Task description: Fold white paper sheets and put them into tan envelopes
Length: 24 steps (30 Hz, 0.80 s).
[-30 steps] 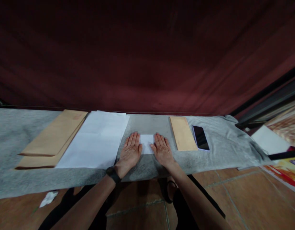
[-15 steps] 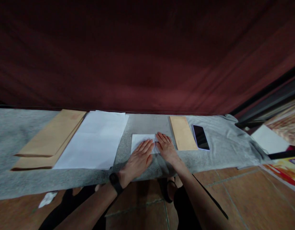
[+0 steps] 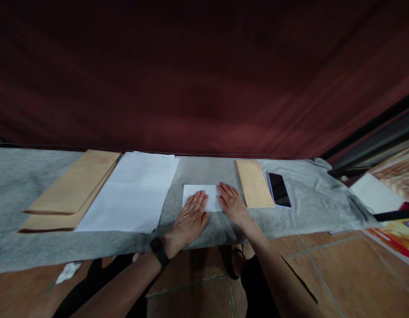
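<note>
Small folded white paper lying flat on the grey-clothed desk, pretty much dead centre, tucked between and partly under both hands. Left hand spread wide and flat, palm down, fingers resting on the near part of the sheet, heel of the palm back on the cloth. Black watch on that wrist. Right hand also flat and open, palm down, inner edge touching the paper's right side, nothing gripped in either one.

Just right of the right hand: a slim brown envelope, then a dark phone right beside it, screen up. Off to the left, well apart from the little paper: a pile of big white sheets, and next to that a stack of large brown envelopes. Dark red curtain behind the lot.
</note>
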{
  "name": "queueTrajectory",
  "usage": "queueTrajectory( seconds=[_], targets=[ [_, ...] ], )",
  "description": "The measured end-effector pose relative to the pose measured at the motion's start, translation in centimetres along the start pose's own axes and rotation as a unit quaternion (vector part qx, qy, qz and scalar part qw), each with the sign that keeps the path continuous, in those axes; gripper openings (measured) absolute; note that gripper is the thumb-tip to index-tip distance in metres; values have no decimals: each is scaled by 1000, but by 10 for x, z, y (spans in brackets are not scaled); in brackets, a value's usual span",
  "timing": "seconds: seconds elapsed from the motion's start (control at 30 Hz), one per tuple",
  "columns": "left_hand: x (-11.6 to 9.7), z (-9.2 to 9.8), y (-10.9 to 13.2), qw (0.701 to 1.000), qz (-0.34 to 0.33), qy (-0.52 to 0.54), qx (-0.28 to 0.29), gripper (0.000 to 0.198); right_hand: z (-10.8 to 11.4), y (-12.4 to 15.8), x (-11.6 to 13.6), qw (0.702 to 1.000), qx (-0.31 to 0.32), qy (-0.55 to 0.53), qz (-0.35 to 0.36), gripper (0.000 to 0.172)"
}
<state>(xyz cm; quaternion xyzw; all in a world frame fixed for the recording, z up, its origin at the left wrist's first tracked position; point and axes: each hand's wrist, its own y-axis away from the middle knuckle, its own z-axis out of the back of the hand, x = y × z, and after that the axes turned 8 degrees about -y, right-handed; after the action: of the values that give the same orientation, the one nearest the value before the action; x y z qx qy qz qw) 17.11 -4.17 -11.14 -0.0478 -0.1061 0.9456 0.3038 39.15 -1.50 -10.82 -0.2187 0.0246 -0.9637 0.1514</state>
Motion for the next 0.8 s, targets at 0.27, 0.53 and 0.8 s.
queueTrajectory(
  seconds=[0.27,0.53,0.8],
  targets=[
    [3,-5,7,999,35,-23,-33,59,-5,8,19,998,-54,11,-15,50],
    [6,-8,11,999,16,-27,-14,64,-36,39,65,993,-69,-7,99,57],
    [15,-9,10,997,65,-29,-43,59,-30,46,42,992,-80,47,87,59]
  ],
)
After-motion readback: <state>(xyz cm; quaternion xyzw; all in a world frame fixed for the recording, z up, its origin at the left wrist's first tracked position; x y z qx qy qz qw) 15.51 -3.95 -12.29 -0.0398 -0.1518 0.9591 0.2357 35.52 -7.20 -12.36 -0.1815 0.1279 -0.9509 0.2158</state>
